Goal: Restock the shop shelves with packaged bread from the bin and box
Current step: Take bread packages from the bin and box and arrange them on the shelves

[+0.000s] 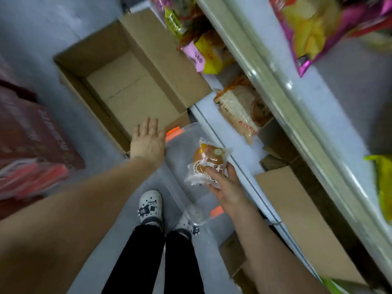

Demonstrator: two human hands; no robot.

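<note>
1. The person stood over a clear plastic bin (182, 149) on the grey floor; I take this bin as my landmark.
2. The right hand (227, 189) was above the bin, on its shelf side. It held a packaged bun (209, 164), with the thumb on top of the wrapper and the other fingers under it.
3. The bun was round and brown, in a clear wrapper with a white label. It hung over the middle of the bin and was not yet on a shelf.
4. The left hand (147, 141) was just beside the far-left corner of the bin, palm down, fingers straight and spread, holding nothing. I could not tell whether it touched anything.
5. One orange latch (173, 132) sat at the far end of the bin and another one (216, 211) at the near end.
6. Beyond the bin lay an open cardboard box (131, 92), touching it or almost; its brown bottom was in view.
7. To the right of the bin ran the white shelves (224, 132). On the low shelf, near the bin, lay a bag of sliced bread (239, 109); further away was a yellow packet (210, 54).
8. Well to the left of the bin stood red cartons (31, 141).
9. The person's white shoes (150, 206) were at the near end of the bin.
</note>
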